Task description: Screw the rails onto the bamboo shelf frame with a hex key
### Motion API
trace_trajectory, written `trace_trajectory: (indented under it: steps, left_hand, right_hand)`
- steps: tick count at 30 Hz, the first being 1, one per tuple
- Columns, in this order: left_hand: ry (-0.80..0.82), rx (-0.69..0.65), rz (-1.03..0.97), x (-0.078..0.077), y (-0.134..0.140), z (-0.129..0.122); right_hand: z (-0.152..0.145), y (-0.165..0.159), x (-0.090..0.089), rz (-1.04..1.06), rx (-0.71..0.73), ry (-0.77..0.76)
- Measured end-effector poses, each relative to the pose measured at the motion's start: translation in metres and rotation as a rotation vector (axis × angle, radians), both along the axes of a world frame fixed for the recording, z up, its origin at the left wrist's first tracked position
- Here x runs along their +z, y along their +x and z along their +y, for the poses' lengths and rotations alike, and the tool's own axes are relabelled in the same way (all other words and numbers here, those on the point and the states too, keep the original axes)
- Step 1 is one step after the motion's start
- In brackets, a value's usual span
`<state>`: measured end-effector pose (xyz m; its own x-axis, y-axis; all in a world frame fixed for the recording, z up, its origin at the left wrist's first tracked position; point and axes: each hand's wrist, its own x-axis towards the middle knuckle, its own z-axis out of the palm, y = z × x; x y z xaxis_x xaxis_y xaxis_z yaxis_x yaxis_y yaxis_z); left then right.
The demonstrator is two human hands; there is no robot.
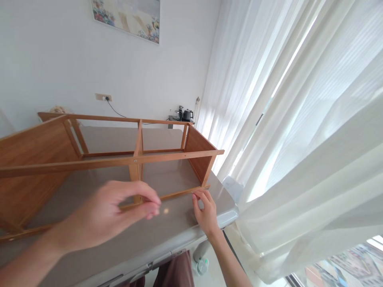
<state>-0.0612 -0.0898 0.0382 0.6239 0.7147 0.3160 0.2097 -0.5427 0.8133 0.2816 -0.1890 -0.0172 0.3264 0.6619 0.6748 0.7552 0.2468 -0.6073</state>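
Observation:
A brown wooden shelf frame (176, 158) lies on its side on a glossy grey table (176, 172), with solid wooden panels at its ends. My left hand (119, 211) hovers in front of the middle upright, thumb and fingertips pinched together; nothing shows clearly between them. Close to the front right corner, my right hand (205, 209) is at the lower wooden rail (179, 193), its thumb and index finger pinched. A tiny pale speck shows at those fingertips, too small to name. Whether the right fingertips touch the rail, I cannot tell.
White curtains (284, 159) hang close along the right side. A black kettle (187, 114) stands on a small stand at the back. A cable runs from the wall socket (103, 97) behind the frame. Below the table's front edge, a clear round container (202, 266) sits on the floor.

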Motion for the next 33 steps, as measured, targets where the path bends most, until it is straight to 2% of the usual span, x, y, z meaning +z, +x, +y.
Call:
trace_trajectory:
  steps: [2, 3, 4, 6, 8, 11, 13, 18, 25, 30, 33]
  left_hand:
    - [-0.017, -0.258, 0.105, 0.036, 0.102, -0.002]
    - [-0.026, -0.345, 0.121, 0.045, 0.145, -0.005]
    - [-0.038, -0.382, 0.095, 0.047, 0.180, -0.006]
    - [-0.064, -0.400, 0.076, 0.034, 0.230, -0.006]
    - [-0.051, -0.413, 0.112, 0.008, 0.256, 0.000]
    - [-0.051, -0.416, 0.125, -0.022, 0.271, 0.010]
    - [-0.091, -0.439, 0.106, -0.029, 0.276, 0.015]
    - [-0.165, -0.460, 0.133, -0.026, 0.283, 0.024]
    - [-0.230, -0.445, 0.069, -0.029, 0.288, 0.035]
    - [-0.158, -0.404, 0.057, -0.030, 0.291, 0.037]
    - [0.005, -0.370, 0.144, -0.028, 0.284, 0.043]
  right_hand:
    - [-0.018, 0.017, -0.003, -0.018, -0.026, -0.037]
    - [-0.025, 0.026, -0.004, -0.015, -0.037, -0.059]
    - [-0.032, 0.035, -0.005, -0.008, -0.046, -0.082]
    - [-0.040, 0.050, -0.004, 0.013, -0.060, -0.120]
    - [-0.043, 0.062, -0.003, 0.014, -0.088, -0.136]
    - [-0.037, 0.072, -0.002, -0.064, -0.134, -0.136]
    - [-0.030, 0.077, -0.002, -0.152, -0.140, -0.163]
    - [-0.018, 0.083, 0.000, -0.323, -0.050, -0.275]
    - [-0.016, 0.086, 0.011, -0.310, 0.000, -0.312]
    - [-0.013, 0.084, 0.018, -0.329, 0.015, -0.359]
    - [-0.011, 0.088, 0.015, -0.432, -0.013, -0.408]
